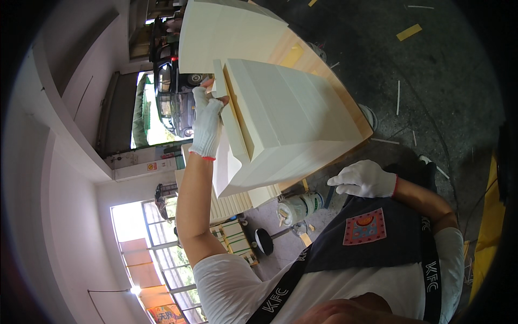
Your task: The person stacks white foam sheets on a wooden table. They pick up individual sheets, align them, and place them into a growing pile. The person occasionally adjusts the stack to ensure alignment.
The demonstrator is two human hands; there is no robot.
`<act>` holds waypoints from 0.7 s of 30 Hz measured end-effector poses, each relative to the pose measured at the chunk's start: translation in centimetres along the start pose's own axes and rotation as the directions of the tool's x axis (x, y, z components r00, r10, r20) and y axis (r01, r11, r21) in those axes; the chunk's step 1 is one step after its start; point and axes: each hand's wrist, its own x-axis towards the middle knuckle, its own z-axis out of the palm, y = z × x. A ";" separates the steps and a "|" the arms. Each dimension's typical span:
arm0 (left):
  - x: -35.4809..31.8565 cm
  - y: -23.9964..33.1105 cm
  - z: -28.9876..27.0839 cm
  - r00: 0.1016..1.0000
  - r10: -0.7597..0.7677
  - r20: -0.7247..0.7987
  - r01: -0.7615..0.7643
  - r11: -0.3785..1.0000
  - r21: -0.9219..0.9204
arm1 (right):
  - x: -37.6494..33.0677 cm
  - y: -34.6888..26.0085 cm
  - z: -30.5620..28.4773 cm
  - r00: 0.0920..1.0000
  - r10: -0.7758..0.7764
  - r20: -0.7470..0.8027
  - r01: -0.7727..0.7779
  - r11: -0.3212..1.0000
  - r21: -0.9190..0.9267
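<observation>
My left hand (206, 123), in a white knit glove with a red cuff, is raised to a stack of cream-coloured flat boards (291, 108). Its fingers close round the edge of a narrow pale board (233, 125) on the stack's left side. A thin gap separates this board from the rest. Lower, in front of my dark apron, is my right hand (368, 179), gloved alike. Its fingers are drawn together at a narrow dark strip (329, 196), whose kind I cannot make out.
A wooden tabletop edge (353, 110) shows under the stack, and another board stack (232, 35) lies beyond. A white bucket (294, 211) and a round black seat (263, 241) stand below. Pale scraps litter the dark floor (388, 59). A vehicle (174, 97) is outside the doorway.
</observation>
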 end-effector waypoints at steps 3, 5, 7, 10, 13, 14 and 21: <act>0.0 0.2 0.1 1.000 0.010 -0.006 -0.010 0.997 0.077 | 0.7 -0.6 -0.7 0.995 -0.053 -0.086 0.055 0.998 0.020; -0.2 0.1 0.1 1.000 0.025 -0.001 -0.025 0.994 0.110 | 2.3 -1.6 -2.4 0.976 -0.079 -0.204 0.091 0.995 0.049; -0.2 -0.2 0.1 0.998 0.060 0.023 -0.062 0.994 0.091 | 5.7 -1.8 -4.3 0.900 -0.209 -0.384 0.177 0.977 -0.116; 0.2 -1.5 -0.8 0.995 0.100 -0.006 -0.099 0.989 0.111 | 13.5 -5.9 -8.0 0.935 -0.104 -0.338 0.168 0.972 0.165; 0.4 -1.3 -1.5 0.985 0.170 -0.038 -0.158 0.966 0.206 | 19.6 -10.7 -10.1 0.883 0.372 0.285 -0.459 0.565 0.686; 0.2 -1.0 -1.7 0.980 0.193 -0.049 -0.175 0.953 0.246 | 20.9 -9.8 -9.8 0.860 0.356 0.366 -0.509 0.544 0.667; -11.2 -3.6 -2.1 0.799 0.595 -0.086 -0.443 0.680 0.585 | 23.3 -13.1 -9.1 0.828 0.448 0.338 -0.542 0.486 0.685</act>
